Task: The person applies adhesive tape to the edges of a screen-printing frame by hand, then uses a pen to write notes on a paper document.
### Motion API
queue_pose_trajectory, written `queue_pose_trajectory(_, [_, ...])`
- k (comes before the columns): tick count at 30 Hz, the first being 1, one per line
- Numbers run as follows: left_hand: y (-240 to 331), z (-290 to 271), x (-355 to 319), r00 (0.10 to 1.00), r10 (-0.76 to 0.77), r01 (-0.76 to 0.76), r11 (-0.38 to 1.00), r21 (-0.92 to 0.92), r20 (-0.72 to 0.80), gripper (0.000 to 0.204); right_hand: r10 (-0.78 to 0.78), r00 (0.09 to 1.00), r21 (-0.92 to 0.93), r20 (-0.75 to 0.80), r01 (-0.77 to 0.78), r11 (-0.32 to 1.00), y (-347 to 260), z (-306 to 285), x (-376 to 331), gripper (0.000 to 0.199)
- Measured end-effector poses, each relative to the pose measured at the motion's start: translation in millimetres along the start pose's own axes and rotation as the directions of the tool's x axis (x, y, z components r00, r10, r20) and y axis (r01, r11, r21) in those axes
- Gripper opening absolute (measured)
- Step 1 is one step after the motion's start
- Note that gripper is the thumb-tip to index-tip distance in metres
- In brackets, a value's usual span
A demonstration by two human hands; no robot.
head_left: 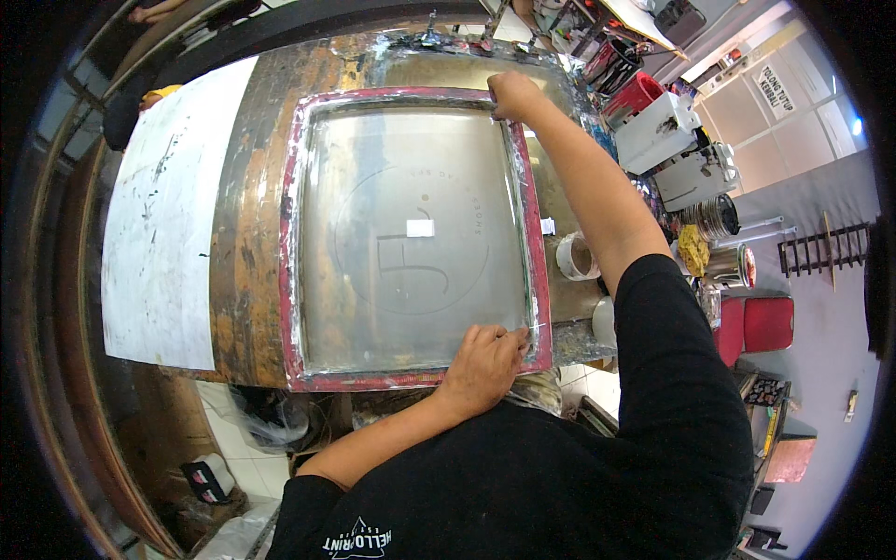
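A screen printing frame (289, 252) with worn red sides lies flat on the table. Its grey mesh (373, 327) carries a faint circle with lettering and a large mark inside. At the far right corner, my right hand (515, 96) is closed, fingers curled down on the frame's edge. My left hand (483, 366) is closed near the near right corner, fingertips pinched together over the mesh's edge. Between the two hands a shiny pale strip (519, 215) follows the frame's inner right side; whether it is tape I cannot tell. A small white paper piece (420, 228) rests mid-mesh.
The stained wooden table (247, 215) bears a large white sheet (173, 215) on its left. Right of the frame stand a round white tub (577, 257) and another white slip (547, 226). Farther right are white containers (658, 131), a red bucket (642, 93) and a red chair (767, 324).
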State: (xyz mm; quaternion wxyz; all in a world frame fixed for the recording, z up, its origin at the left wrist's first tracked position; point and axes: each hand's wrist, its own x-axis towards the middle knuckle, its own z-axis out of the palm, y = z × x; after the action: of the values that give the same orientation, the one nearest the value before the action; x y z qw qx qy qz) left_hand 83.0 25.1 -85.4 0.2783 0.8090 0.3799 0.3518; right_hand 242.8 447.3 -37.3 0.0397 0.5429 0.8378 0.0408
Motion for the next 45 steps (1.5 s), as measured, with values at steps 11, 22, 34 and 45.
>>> queue_pose_trajectory(11, [2,0,2,0.997,-0.057,0.058,0.998,-0.010,0.055,0.026,-0.052,0.975,-0.109,-0.214,0.029,0.994,1,34,-1,0.018])
queue_pose_trajectory(22, [2,1,15,0.959,-0.051,-0.007,0.980,0.201,0.280,0.028,-0.003,0.987,-0.063,-0.163,-0.007,0.998,-7,28,-5,0.017])
queue_pose_trajectory(34, [-3,1,6,0.959,0.098,-0.173,0.945,0.277,0.265,0.035,0.141,0.927,-0.231,-0.349,-0.231,0.945,-65,32,-15,0.019])
queue_pose_trajectory(45, [-2,-3,7,0.925,0.037,-0.143,0.956,0.257,0.378,0.032,0.217,0.975,0.027,-0.045,-0.216,0.976,-14,17,17,0.031])
